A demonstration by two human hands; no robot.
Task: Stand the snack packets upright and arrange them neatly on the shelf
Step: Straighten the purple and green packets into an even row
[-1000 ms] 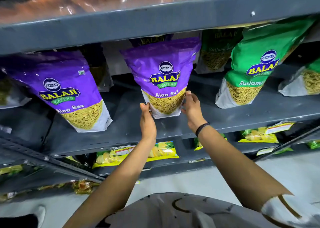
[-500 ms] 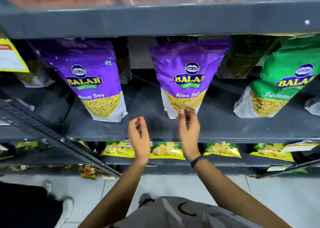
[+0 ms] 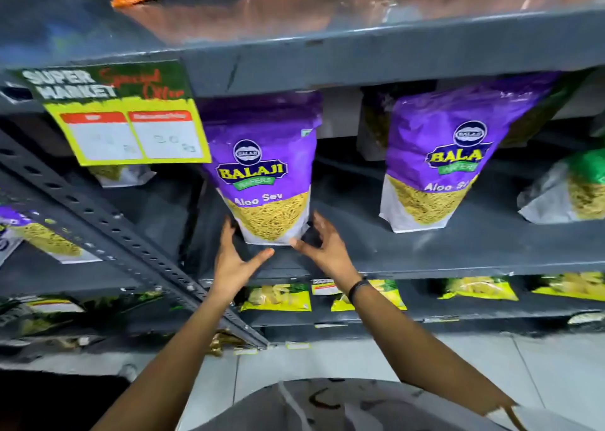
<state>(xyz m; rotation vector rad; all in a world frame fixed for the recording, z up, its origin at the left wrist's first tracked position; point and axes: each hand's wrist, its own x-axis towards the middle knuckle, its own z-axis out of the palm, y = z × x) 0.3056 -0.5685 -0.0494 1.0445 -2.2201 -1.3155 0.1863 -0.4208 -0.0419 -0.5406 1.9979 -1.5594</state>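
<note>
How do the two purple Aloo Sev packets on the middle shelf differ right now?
The left Aloo Sev packet has both hands at its base: left hand and right hand, fingers spread. The right Aloo Sev packet stands untouched. The left one's top corner is partly hidden by the yellow price sign; the right one's front is clear. Both are upright on the grey shelf, same purple Balaji design.

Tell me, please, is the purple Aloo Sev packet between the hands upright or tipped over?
Upright: the purple Aloo Sev packet stands on its base on the shelf, label facing out.

two packets (image 3: 266, 168) side by side on shelf (image 3: 458, 254)
</note>
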